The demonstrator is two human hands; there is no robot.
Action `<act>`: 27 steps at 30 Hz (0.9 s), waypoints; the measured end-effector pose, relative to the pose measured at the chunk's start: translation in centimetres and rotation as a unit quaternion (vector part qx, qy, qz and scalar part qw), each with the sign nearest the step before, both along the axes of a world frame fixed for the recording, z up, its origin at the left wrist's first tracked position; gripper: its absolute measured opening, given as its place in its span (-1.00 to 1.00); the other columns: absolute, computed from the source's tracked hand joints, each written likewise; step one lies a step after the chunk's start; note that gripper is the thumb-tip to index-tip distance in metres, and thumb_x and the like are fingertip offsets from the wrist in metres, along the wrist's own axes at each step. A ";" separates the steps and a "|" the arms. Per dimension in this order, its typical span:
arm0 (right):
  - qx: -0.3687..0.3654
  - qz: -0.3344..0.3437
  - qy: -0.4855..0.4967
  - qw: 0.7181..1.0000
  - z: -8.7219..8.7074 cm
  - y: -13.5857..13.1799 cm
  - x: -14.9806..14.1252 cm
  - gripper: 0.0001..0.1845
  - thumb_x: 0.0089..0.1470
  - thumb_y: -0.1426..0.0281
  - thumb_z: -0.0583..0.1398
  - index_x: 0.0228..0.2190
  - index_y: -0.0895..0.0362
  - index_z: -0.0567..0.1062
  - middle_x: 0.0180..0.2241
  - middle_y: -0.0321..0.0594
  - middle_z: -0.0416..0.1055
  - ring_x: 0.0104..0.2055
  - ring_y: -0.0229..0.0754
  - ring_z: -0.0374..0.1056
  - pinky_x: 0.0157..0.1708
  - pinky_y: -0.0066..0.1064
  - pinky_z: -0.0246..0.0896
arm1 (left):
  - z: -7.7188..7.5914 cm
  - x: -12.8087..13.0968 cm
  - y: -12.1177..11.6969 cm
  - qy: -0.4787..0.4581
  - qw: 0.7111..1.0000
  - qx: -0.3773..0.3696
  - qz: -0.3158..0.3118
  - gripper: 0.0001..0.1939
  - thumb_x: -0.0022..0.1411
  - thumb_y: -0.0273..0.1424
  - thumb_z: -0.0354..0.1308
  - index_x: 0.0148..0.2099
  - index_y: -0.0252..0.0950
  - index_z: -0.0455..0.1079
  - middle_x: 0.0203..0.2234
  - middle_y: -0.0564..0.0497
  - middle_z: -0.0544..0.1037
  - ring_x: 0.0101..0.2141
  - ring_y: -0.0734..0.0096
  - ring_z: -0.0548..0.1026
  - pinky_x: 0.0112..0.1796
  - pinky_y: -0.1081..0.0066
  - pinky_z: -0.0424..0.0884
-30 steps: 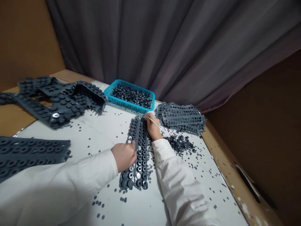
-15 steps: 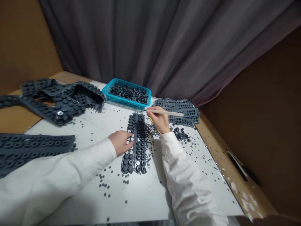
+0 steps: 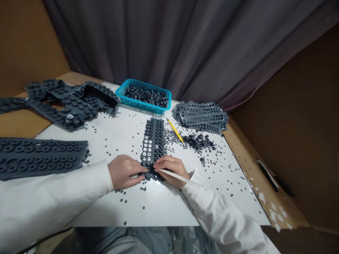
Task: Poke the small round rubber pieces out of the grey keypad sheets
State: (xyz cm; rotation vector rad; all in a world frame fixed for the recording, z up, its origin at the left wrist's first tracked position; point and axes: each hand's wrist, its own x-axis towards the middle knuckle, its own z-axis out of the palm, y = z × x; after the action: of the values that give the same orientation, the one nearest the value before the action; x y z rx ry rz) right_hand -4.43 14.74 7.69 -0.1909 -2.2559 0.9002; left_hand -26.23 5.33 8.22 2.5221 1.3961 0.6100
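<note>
A dark rubber strip [image 3: 154, 141] with rows of round knobs and rings lies lengthwise in front of me; several of its left-hand positions show white. At the strip's near end, my left hand [image 3: 127, 172] has its thumb and fingertips closed on the left edge. My right hand [image 3: 172, 169] is across from it, fingertips at the same end and close to the left ones. A thin whitish stick [image 3: 182, 179] is gripped in the right hand and points back over the wrist. The fingers hide part of the strip's near end.
A yellow pencil-like tool [image 3: 175, 130] lies right of the strip, by a pile of small dark pieces [image 3: 198, 141]. Behind stand a blue basket [image 3: 144, 105] of dark pieces and stacked perforated sheets [image 3: 201, 114]. More knobbed sheets [image 3: 76, 109] are at left. Small discs dot the white tabletop.
My right hand has come back from beside the yellow tool to the strip's near end, still with the stick. My left hand has slid down the strip's left edge. The view has tilted down.
</note>
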 end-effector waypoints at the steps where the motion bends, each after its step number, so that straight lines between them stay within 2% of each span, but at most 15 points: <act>1: 0.006 0.009 -0.007 1.000 -0.1 0.2 0.0 -0.88 0.16 0.40 0.17 -0.37 0.15 0.49 -0.35 -0.07 0.52 -0.29 -0.24 0.47 -0.26 -0.45 0.41 | -0.1 -0.1 0.1 -0.007 1.000 0.003 -0.003 -0.72 0.28 -0.30 -0.01 -0.12 -0.18 0.51 -0.52 0.04 0.59 -0.51 0.40 0.52 -0.43 0.42 0.37; 7: 0.046 0.042 -0.026 0.998 -0.2 0.9 -0.1 -0.92 0.16 0.42 0.17 -0.33 0.16 0.48 -0.31 -0.06 0.52 -0.25 -0.23 0.45 -0.21 -0.42 0.41 | -0.4 -0.4 0.4 -0.014 1.000 -0.010 -0.016 -0.71 0.28 -0.30 -0.01 -0.10 -0.18 0.51 -0.59 0.04 0.55 -0.56 0.44 0.49 -0.46 0.45 0.34; 13: 0.183 0.041 -0.052 0.981 -0.4 1.3 -0.4 -0.91 0.18 0.48 0.14 -0.30 0.18 0.47 -0.05 0.00 0.47 0.05 -0.11 0.34 0.02 -0.24 0.34 | -0.8 -0.4 0.4 -0.024 0.999 -0.016 -0.029 -0.74 0.28 -0.32 0.01 -0.13 -0.17 0.51 -0.54 0.07 0.58 -0.54 0.44 0.51 -0.44 0.44 0.35; 16: 0.229 0.038 -0.071 0.970 -0.5 1.4 -0.6 -0.88 0.20 0.48 0.11 -0.29 0.16 0.47 -0.08 -0.06 0.50 0.01 -0.12 0.37 -0.01 -0.25 0.35 | -0.8 -0.4 0.4 -0.024 0.999 -0.019 -0.031 -0.73 0.29 -0.32 0.00 -0.13 -0.18 0.52 -0.52 0.05 0.60 -0.52 0.44 0.52 -0.42 0.44 0.36; 19: 0.244 0.033 -0.096 0.964 -0.5 1.5 -0.8 -0.86 0.22 0.47 0.09 -0.26 0.14 0.46 -0.08 -0.06 0.49 -0.03 -0.11 0.37 -0.07 -0.24 0.36 | -0.8 -0.4 0.4 -0.016 0.999 -0.033 -0.032 -0.71 0.30 -0.31 -0.03 -0.12 -0.17 0.52 -0.50 0.02 0.61 -0.51 0.43 0.52 -0.41 0.45 0.36; 23: 0.212 -0.028 -0.105 0.971 0.0 1.8 -1.0 -0.83 0.24 0.47 0.04 -0.25 0.16 0.44 -0.06 0.04 0.46 -0.05 -0.08 0.37 -0.08 -0.20 0.34 | -0.7 -0.4 0.5 -0.017 0.998 -0.029 -0.047 -0.70 0.29 -0.33 -0.04 -0.11 -0.17 0.52 -0.55 0.04 0.59 -0.54 0.43 0.50 -0.46 0.45 0.35; 25: 0.149 -0.063 -0.081 0.983 0.4 1.8 -0.9 -0.83 0.24 0.47 0.04 -0.28 0.15 0.43 -0.08 0.04 0.47 -0.07 -0.10 0.38 -0.09 -0.21 0.34 | -0.6 -0.4 0.5 -0.027 0.999 -0.019 -0.044 -0.71 0.29 -0.32 -0.04 -0.11 -0.17 0.52 -0.60 0.05 0.56 -0.57 0.45 0.49 -0.49 0.46 0.34; 27: 0.060 -0.068 -0.050 0.995 0.9 1.4 -0.7 -0.87 0.23 0.45 0.07 -0.30 0.13 0.42 -0.14 -0.01 0.51 -0.11 -0.15 0.42 -0.11 -0.27 0.36 | -0.3 -0.3 0.4 -0.046 0.998 -0.008 -0.032 -0.72 0.29 -0.31 -0.02 -0.14 -0.17 0.52 -0.63 0.07 0.54 -0.59 0.47 0.48 -0.51 0.47 0.33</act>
State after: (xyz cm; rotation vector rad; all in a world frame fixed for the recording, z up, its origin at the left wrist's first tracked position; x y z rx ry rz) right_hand -5.08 16.19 8.56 -0.3368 -2.3500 0.6957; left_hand -26.54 5.76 7.88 2.4824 1.2777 0.6909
